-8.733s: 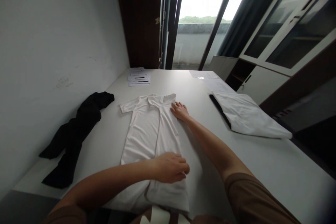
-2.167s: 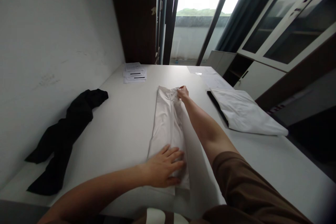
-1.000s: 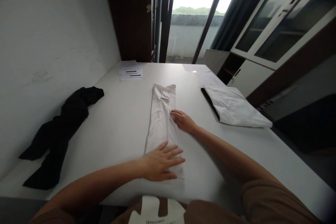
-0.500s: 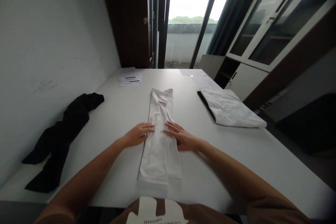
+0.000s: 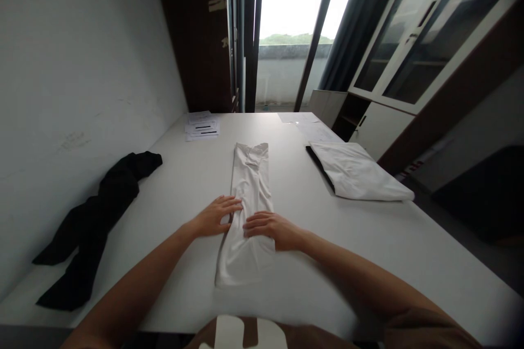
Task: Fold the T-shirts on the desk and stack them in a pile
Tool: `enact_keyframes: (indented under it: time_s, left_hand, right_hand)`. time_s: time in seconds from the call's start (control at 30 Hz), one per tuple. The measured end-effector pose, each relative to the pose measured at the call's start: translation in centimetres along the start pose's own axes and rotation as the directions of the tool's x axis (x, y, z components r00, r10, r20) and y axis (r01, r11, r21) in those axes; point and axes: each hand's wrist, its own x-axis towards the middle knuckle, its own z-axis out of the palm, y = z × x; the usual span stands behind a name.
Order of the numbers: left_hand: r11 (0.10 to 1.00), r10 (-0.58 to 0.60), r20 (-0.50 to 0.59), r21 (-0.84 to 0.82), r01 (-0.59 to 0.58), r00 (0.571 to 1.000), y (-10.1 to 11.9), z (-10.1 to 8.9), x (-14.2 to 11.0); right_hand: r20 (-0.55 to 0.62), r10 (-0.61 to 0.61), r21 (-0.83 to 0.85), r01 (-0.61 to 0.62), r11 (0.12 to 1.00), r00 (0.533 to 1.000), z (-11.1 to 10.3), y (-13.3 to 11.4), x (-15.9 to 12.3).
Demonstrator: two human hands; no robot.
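Observation:
A pair of white trousers lies in a narrow lengthwise strip on the white table, its broader end towards me. My left hand rests at the strip's left edge, fingertips on the cloth. Across the right side lies my right hand, fingers stretched flat over the fabric just below the left one. Both hands are open, neither gripping the cloth. Small wrinkles run through the far end and around my fingers.
Black trousers lie loosely along the wall at left. A folded white garment with a black layer beneath sits at right. Papers lie at the far left and more sheets at the far right. A glass-door cabinet stands beyond.
My right hand has moved leftward and nearer to me across the white trousers. Their near right part now lies folded inward, so the near end looks narrower. My left hand has barely moved.

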Motion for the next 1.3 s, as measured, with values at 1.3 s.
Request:
enact_keyframes:
  time_s: [1.3]
  left_hand:
    - [0.639, -0.469, -0.306, -0.765, 0.079, 0.829, 5.4, 3.9, 0.5]
  right_hand:
    - [-0.236, 0.302, 0.189, -0.261, 0.947, 0.924, 0.1, -3.5, 0.5]
